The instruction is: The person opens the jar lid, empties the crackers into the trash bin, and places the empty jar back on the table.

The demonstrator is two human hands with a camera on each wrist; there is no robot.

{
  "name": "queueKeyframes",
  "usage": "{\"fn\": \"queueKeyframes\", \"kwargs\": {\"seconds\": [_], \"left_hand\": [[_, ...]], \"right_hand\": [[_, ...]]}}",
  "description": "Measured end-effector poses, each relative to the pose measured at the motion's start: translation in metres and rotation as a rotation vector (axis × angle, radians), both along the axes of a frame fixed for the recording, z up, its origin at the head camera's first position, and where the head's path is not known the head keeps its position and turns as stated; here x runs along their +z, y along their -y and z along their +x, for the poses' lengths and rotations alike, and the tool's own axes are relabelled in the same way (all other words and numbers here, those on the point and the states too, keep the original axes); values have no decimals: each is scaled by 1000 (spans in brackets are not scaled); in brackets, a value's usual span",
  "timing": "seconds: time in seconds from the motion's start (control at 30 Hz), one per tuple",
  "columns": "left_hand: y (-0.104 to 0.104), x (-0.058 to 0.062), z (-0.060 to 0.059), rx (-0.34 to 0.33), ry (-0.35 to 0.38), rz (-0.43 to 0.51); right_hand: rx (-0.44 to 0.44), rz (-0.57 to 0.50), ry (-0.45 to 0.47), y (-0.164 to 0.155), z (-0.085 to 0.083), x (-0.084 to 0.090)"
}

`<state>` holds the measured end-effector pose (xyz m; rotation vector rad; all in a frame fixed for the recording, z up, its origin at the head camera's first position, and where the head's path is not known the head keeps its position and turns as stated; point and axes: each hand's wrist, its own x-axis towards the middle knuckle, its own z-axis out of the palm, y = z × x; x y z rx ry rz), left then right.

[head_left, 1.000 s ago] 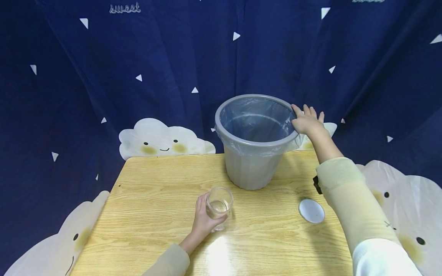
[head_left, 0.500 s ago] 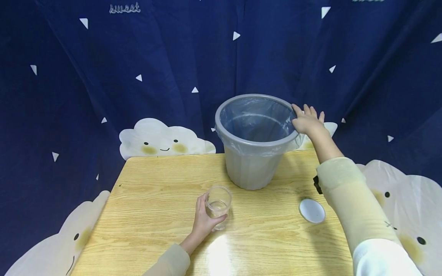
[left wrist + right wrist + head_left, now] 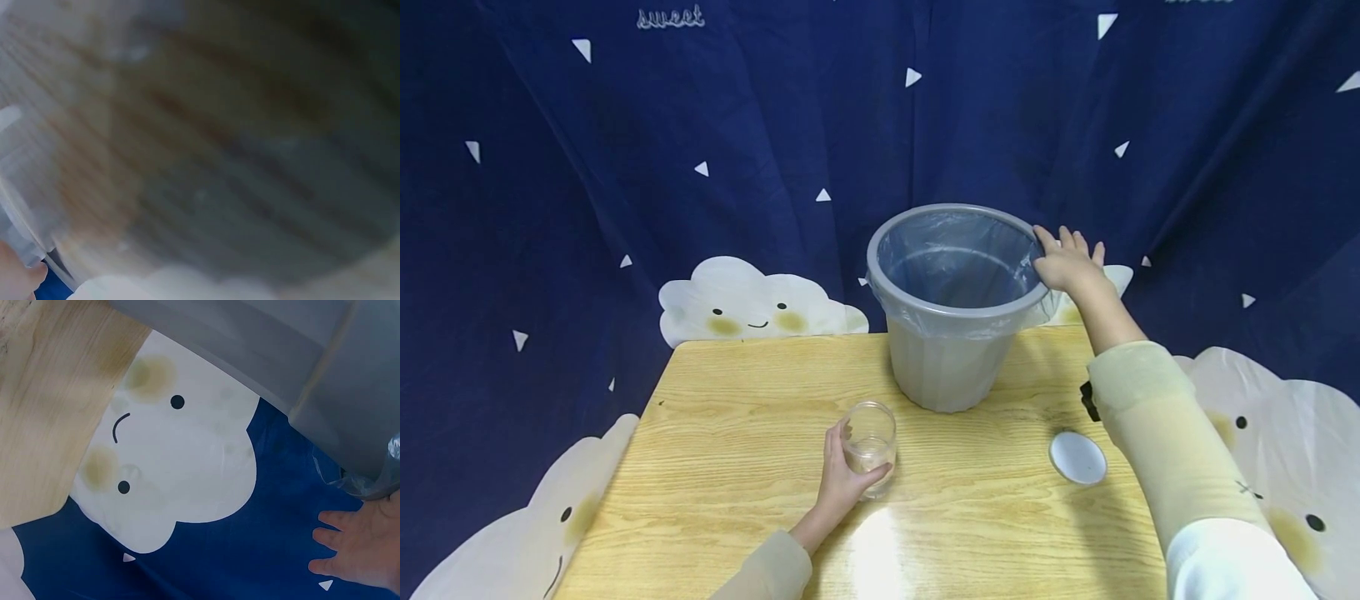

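Note:
In the head view my left hand (image 3: 842, 482) grips a clear cup (image 3: 870, 446) from its left side, thumb in front and fingers behind. The cup stands near the middle of the wooden table, its open mouth up. Dim and blurred, the left wrist view shows a fingertip (image 3: 17, 275) at the lower left by a clear edge. My right hand (image 3: 1066, 265) rests on the right rim of a grey trash can (image 3: 946, 367) with a clear bag liner. Its fingers are straight and spread, as the right wrist view shows as well.
A round white disc (image 3: 1077, 458) lies on the wooden table (image 3: 737, 433) at the right, beside the right forearm. Behind the table hangs a dark blue curtain (image 3: 760, 125) with white clouds and triangles. The trash can stands at the table's back edge.
The clear cup has shifted slightly left in my left hand, its mouth moving left and a little up in the head view. My right hand and the trash can have stayed put.

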<state>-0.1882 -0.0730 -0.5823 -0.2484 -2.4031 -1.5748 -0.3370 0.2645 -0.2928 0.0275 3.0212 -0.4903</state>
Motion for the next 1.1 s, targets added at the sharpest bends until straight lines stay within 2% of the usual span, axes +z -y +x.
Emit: {"fn": "queueKeyframes", "kwargs": {"seconds": [0.47,0.77,1.1], "left_hand": [[1,2,0,-13,63,7],[1,4,-1,-12,39,3],[4,15,1,-32,130,11]], "right_hand": [[6,-2,4,-1,0,-1],[4,-4,-2,-2,-1,-2],[6,-10,-10,-2,0,-2]]}}
